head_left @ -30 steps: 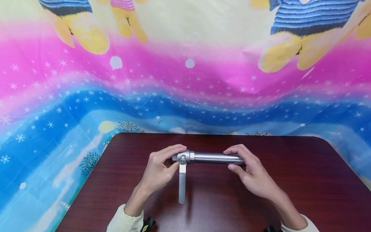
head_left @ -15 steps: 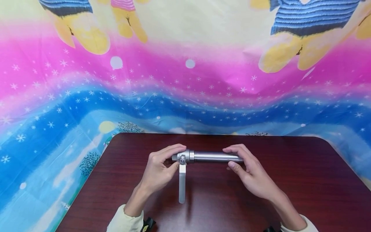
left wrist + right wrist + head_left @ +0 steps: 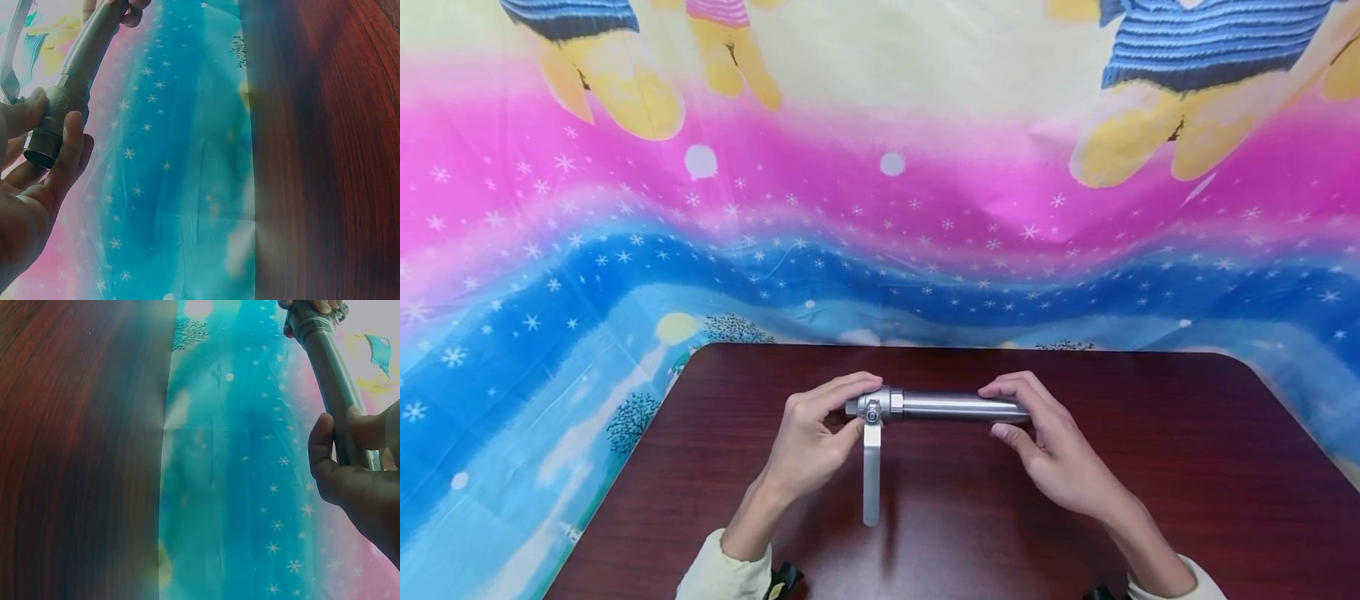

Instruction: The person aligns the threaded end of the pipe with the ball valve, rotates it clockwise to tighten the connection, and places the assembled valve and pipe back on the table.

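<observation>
Evidently the weight is shared: the left hand (image 3: 811, 437) grips the metal valve (image 3: 881, 402) at the left end, while the right hand (image 3: 1063, 450) pinches the steel pipe (image 3: 951, 406) near its right end. The 2 parts look joined, running left to right above the table (image 3: 970, 525). Holding both ends probably keeps them from tipping, and gripping the valve's body leaves the lever (image 3: 871, 479) unobstructed, pointing toward the near side.
</observation>
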Tool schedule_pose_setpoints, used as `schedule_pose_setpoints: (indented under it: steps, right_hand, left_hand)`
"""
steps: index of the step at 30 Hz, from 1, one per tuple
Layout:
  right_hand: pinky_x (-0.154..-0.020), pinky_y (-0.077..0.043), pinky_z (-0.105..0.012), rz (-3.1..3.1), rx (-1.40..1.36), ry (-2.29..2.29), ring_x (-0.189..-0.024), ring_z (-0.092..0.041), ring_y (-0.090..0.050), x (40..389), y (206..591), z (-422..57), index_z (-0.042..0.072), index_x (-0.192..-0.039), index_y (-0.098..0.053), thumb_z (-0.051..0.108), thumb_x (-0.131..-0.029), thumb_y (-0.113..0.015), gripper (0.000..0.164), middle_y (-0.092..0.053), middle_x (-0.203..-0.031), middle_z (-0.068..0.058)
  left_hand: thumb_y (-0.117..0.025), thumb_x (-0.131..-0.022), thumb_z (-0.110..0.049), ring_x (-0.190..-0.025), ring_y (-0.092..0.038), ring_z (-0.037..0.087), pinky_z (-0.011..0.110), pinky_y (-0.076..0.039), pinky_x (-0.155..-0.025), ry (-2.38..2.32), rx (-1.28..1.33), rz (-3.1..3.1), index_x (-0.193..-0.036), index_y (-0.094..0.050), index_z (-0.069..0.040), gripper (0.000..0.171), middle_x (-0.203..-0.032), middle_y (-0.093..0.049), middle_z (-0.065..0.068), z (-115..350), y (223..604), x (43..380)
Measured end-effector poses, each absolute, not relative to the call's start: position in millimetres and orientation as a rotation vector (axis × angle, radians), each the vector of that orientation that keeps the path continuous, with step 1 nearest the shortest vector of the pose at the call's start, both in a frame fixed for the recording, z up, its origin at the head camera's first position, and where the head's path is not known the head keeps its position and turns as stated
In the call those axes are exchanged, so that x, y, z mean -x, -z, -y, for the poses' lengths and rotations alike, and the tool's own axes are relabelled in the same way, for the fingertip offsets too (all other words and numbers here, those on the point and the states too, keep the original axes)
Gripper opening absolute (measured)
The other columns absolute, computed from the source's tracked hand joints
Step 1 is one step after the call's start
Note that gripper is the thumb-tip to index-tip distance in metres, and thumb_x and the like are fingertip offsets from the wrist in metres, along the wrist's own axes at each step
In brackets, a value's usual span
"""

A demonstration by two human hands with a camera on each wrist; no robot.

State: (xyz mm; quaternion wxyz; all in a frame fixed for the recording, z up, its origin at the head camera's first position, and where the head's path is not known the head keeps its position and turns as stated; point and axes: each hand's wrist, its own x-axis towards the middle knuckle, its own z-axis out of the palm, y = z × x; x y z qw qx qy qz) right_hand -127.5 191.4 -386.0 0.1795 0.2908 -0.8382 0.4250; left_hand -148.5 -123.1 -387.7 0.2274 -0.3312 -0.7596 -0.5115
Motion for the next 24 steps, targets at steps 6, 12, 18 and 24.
schedule_pose_setpoints:
  steps: [6, 12, 18, 24]
  right_hand:
    - [-0.084, -0.052, -0.015, 2.376, -0.807, -1.251, -0.098, -0.007, -0.064, 127.4, 385.2, -192.0, 0.014, -0.135, -0.066, -0.016, -0.091, -0.070, 0.053, -0.064, -0.128, 0.001]
    - [-0.077, -0.059, -0.023, 2.392, -0.813, -1.321, -0.084, -0.014, -0.070, 127.2, 384.7, -192.4, 0.015, -0.138, -0.064, -0.014, -0.097, -0.065, 0.050, -0.064, -0.124, 0.001]
    - [-0.079, -0.063, -0.028, 2.416, -0.811, -1.376, -0.088, -0.009, -0.073, 126.8, 384.6, -192.1, 0.011, -0.139, -0.063, -0.011, -0.101, -0.061, 0.043, -0.062, -0.124, 0.000]
    - [-0.094, -0.050, -0.012, 2.405, -0.854, -1.292, -0.112, -0.002, -0.062, 126.3, 385.6, -192.7, 0.013, -0.141, -0.062, -0.012, -0.097, -0.066, 0.051, -0.059, -0.134, -0.001]
  left_hand:
    - [-0.072, -0.076, 0.025, -0.104, -0.076, 0.022, 0.019, -0.062, -0.075, 1.403, 0.914, 2.082, -0.123, -0.078, 0.000, 0.053, -0.124, -0.079, 0.014, 123.2, 387.8, 148.2]
    - [-0.073, -0.077, 0.023, -0.105, -0.075, 0.020, 0.019, -0.062, -0.072, 1.415, 0.906, 2.092, -0.123, -0.078, 0.000, 0.052, -0.124, -0.079, 0.014, 124.1, 385.1, 146.5]
    - [-0.073, -0.078, 0.023, -0.106, -0.075, 0.019, 0.020, -0.063, -0.072, 1.422, 0.910, 2.098, -0.123, -0.078, 0.000, 0.051, -0.124, -0.079, 0.014, 124.7, 384.5, 146.2]
    - [-0.075, -0.078, 0.022, -0.102, -0.075, 0.018, 0.019, -0.061, -0.070, 1.397, 0.918, 2.096, -0.124, -0.078, -0.002, 0.052, -0.123, -0.079, 0.013, 124.2, 384.8, 147.4]
